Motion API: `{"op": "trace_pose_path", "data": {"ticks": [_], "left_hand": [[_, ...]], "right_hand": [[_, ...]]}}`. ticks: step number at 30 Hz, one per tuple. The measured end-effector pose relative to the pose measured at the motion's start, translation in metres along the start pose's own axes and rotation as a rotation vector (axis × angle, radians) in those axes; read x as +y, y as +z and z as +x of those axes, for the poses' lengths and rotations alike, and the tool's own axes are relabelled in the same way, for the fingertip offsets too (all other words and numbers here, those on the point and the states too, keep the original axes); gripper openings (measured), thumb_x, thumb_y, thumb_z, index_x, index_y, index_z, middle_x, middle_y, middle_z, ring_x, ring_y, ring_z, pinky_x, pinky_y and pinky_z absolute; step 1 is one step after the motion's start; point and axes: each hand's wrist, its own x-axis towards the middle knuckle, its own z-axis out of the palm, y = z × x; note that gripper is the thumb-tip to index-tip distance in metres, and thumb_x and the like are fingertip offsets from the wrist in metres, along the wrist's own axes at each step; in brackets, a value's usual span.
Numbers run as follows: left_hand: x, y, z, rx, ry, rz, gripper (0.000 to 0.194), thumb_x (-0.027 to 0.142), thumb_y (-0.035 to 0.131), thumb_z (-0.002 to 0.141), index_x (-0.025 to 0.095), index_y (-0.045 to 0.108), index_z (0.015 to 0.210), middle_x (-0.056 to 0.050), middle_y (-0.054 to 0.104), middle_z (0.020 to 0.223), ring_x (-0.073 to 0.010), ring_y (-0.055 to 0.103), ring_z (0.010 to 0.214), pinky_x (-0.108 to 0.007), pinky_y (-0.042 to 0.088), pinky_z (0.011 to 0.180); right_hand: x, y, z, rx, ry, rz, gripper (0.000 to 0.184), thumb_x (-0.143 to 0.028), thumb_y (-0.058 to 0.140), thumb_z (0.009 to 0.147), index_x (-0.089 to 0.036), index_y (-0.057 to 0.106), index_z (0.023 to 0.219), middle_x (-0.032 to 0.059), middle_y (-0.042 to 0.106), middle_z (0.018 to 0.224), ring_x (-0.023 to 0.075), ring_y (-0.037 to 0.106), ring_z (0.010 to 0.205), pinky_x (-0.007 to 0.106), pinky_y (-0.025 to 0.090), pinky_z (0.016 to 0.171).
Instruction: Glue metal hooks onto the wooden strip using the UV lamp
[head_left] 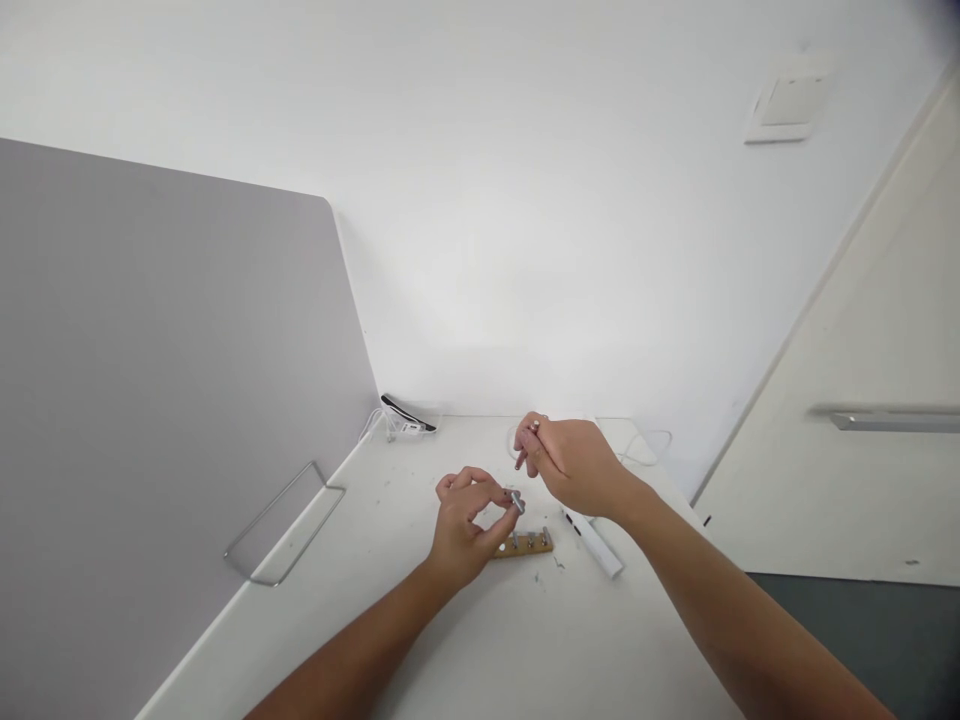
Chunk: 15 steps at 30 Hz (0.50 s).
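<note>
Between the thumb and forefinger of my left hand (465, 525) is a small grey metal pin (517, 502), held above the table. My right hand (570, 460) is just up and to the right, its fingers curled around a thin rod with a shiny metal end (535, 427); the fingers hide most of it, so I cannot tell its kind. Below my left hand lies a tan block (523, 547) with several grey metal pieces standing along it; my hand covers its left end. Beside the block, to the right, lies a slim white stick-shaped device (594, 543).
The white table (360, 590) meets the wall behind. A grey panel (172, 380) with a wire loop (285, 525) borders it on the left. A black-and-white object (409, 414) with cables lies in the back left corner. A door with a handle (892, 422) is at right.
</note>
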Motion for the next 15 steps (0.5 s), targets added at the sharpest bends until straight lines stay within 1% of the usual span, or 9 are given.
{"op": "trace_pose_path", "data": {"ticks": [2, 5, 7, 9, 12, 15], "left_hand": [[-0.001, 0.0, 0.0, 0.012, 0.004, 0.008, 0.015, 0.017, 0.069, 0.088, 0.024, 0.065, 0.075, 0.003, 0.078, 0.08, -0.0228, 0.068, 0.092, -0.045, 0.033, 0.095], [-0.001, -0.001, 0.0, 0.023, 0.015, 0.013, 0.014, 0.017, 0.068, 0.087, 0.025, 0.064, 0.075, 0.003, 0.077, 0.079, -0.0229, 0.068, 0.092, -0.044, 0.034, 0.093], [-0.001, -0.002, 0.001, 0.016, 0.018, 0.013, 0.015, 0.017, 0.067, 0.087, 0.025, 0.064, 0.075, 0.002, 0.077, 0.077, -0.0233, 0.068, 0.092, -0.044, 0.035, 0.092], [0.0, -0.003, 0.001, 0.0, 0.018, 0.013, 0.016, 0.017, 0.067, 0.087, 0.024, 0.064, 0.074, 0.002, 0.077, 0.076, -0.0238, 0.067, 0.093, -0.044, 0.035, 0.091], [0.001, -0.004, 0.001, -0.02, 0.02, 0.016, 0.018, 0.015, 0.066, 0.087, 0.024, 0.064, 0.071, 0.003, 0.076, 0.075, -0.0241, 0.067, 0.095, -0.043, 0.035, 0.09], [0.001, -0.003, 0.001, -0.019, 0.018, 0.02, 0.016, 0.013, 0.067, 0.085, 0.025, 0.066, 0.074, 0.003, 0.075, 0.075, -0.0242, 0.067, 0.097, -0.044, 0.034, 0.091]], "right_hand": [[0.0, -0.004, 0.0, -0.06, 0.001, -0.002, 0.033, -0.033, 0.033, 0.111, -0.023, 0.058, 0.093, -0.0026, 0.075, 0.074, 0.0167, 0.071, 0.07, 0.031, 0.046, 0.074], [-0.004, -0.009, -0.003, -0.194, -0.01, 0.076, 0.034, -0.035, 0.035, 0.111, -0.023, 0.057, 0.088, -0.0032, 0.073, 0.067, 0.0161, 0.068, 0.062, 0.03, 0.046, 0.067], [-0.01, -0.01, -0.005, -0.258, -0.037, 0.146, 0.037, -0.035, 0.035, 0.11, -0.023, 0.056, 0.082, -0.0029, 0.071, 0.064, 0.0158, 0.067, 0.062, 0.029, 0.046, 0.064], [-0.015, -0.01, -0.006, -0.296, -0.069, 0.195, 0.038, -0.034, 0.035, 0.11, -0.023, 0.054, 0.079, -0.003, 0.07, 0.063, 0.0152, 0.067, 0.061, 0.028, 0.047, 0.064], [-0.019, -0.007, -0.007, -0.31, -0.109, 0.231, 0.038, -0.035, 0.035, 0.111, -0.022, 0.056, 0.082, -0.0032, 0.071, 0.065, 0.0143, 0.066, 0.06, 0.028, 0.048, 0.066], [-0.019, -0.003, -0.006, -0.233, -0.119, 0.254, 0.037, -0.035, 0.033, 0.112, -0.022, 0.059, 0.09, -0.0018, 0.075, 0.075, 0.0148, 0.07, 0.069, 0.028, 0.049, 0.072]]}}
